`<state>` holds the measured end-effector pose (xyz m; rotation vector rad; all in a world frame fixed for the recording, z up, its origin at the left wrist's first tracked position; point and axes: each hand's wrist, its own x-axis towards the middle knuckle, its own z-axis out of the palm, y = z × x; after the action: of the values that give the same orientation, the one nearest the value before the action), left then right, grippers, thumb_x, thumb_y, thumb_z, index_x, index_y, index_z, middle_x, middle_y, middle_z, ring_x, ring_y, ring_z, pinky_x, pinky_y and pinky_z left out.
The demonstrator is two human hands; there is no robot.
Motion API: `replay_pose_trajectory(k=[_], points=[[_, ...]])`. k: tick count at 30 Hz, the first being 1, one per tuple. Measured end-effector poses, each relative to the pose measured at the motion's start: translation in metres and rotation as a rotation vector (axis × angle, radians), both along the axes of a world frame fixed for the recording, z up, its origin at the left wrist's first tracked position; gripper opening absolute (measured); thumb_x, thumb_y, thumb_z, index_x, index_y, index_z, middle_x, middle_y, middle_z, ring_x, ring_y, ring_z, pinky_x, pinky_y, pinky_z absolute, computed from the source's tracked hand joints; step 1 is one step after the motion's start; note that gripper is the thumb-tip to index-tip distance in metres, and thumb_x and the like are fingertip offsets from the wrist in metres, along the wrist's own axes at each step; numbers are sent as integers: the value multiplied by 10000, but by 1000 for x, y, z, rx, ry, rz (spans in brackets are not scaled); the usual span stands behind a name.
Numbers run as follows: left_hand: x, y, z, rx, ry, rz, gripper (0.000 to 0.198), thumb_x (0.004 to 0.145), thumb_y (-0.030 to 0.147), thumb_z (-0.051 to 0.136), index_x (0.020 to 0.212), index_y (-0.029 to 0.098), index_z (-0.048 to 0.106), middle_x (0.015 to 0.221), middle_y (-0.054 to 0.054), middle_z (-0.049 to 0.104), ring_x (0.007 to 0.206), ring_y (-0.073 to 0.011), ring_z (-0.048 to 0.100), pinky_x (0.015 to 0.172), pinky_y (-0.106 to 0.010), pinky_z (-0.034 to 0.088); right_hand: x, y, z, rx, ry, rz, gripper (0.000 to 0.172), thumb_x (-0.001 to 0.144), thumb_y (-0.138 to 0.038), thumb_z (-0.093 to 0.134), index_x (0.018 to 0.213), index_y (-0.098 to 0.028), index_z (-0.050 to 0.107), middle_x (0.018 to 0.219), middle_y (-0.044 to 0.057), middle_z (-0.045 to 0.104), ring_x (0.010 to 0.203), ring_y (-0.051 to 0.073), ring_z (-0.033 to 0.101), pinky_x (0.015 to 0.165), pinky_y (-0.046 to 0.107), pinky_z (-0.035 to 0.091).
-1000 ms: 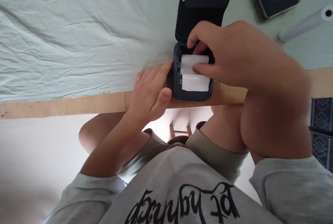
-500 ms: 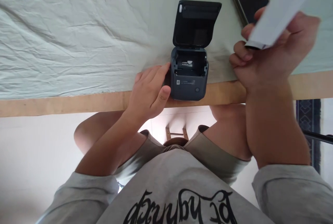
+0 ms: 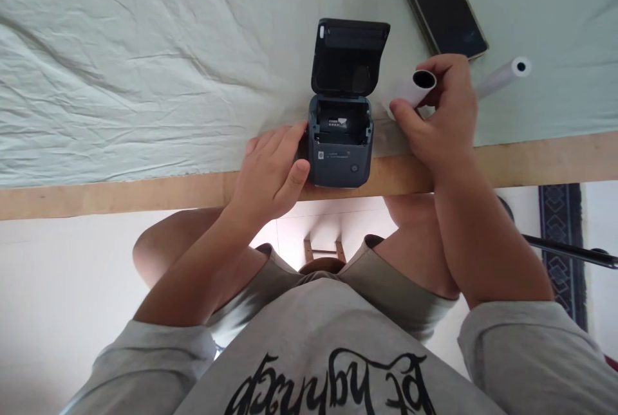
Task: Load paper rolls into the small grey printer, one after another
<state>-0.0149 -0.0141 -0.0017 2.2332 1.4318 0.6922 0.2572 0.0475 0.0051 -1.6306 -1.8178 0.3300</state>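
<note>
A small dark portable label printer (image 3: 340, 168) sits at the table's front edge with its lid (image 3: 349, 58) flipped up and its roll bay showing. My left hand (image 3: 270, 170) lies along the printer's left side, fingers stretched out, fingertips against or very close to the casing; it grips nothing. To the right of the printer, my right hand (image 3: 441, 116) has its thumb and fingers around a white paper roll (image 3: 410, 93), tilted so that its wide dark core faces up. Its lower end is low over the cloth; whether it touches is unclear.
A second, thinner white roll (image 3: 499, 77) with a small dark core is just right of my right hand, partly hidden by it. Beyond the hand lies a dark phone (image 3: 447, 9) in a case. Pale wrinkled cloth (image 3: 145, 67) covers the table, bordered by a wooden edge (image 3: 120, 193).
My right hand has come down and left with the paper roll, from above the phone to beside the printer. The thinner roll now shows. My left hand stays by the printer.
</note>
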Motion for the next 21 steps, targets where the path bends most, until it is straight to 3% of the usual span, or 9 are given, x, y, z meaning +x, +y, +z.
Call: replay_pose_trajectory(k=[4,7,9,12,14,16,18,21], points=[[0,0,1,-6,0,0,819,1024,701,60,1454,184,527,1301,-177,683,1182,-344,642,981,-468,441,-1,-1,-3,-26,5,64,490,745,-223,672,1198,-293,500,1096,27,722,1000,234,669,891,421,531],[0,0,1,-14,-5,-3,802,1025,702,64,1460,210,523,1293,-160,689,1175,-335,646,976,-463,442,-1,-2,2,16,28,87,442,768,-197,664,1181,-283,531,1095,48,733,1046,256,689,888,423,518],[0,-1,0,-8,-5,-2,811,1024,704,58,1466,201,517,1318,-164,680,1198,-334,640,990,-460,439,8,1,7,242,68,47,271,818,-204,599,1084,-253,578,1084,80,700,1010,249,683,818,398,491],[0,-1,0,-5,-4,0,815,1026,705,63,1475,190,507,1339,-167,672,1218,-332,632,1009,-460,435,39,14,5,606,52,-163,156,813,-204,494,944,-243,571,937,38,575,861,210,608,731,395,400],[0,-1,0,-14,0,6,809,1026,707,66,1478,200,507,1326,-159,678,1205,-335,635,998,-471,437,67,27,-6,560,-47,-292,212,778,-182,531,971,-270,540,988,16,570,945,229,597,794,435,409],[0,-1,1,-17,0,3,827,1020,722,75,1470,186,516,1312,-163,683,1183,-346,638,974,-485,443,95,39,-23,426,-87,-432,398,675,-82,588,1017,-281,538,1092,62,588,1043,250,596,870,425,441],[1,-1,2,-12,1,1,857,1020,726,73,1459,146,525,1309,-179,681,1172,-351,639,964,-488,444,117,47,-42,333,-101,-486,505,577,-16,651,997,-280,554,1041,87,598,974,269,586,860,430,446],[2,0,3,-5,22,12,856,1025,715,55,1454,144,528,1288,-180,687,1158,-340,644,959,-472,437,136,52,-60,143,-207,-390,453,668,-123,651,1076,-269,519,1090,137,550,958,298,550,864,483,419]])
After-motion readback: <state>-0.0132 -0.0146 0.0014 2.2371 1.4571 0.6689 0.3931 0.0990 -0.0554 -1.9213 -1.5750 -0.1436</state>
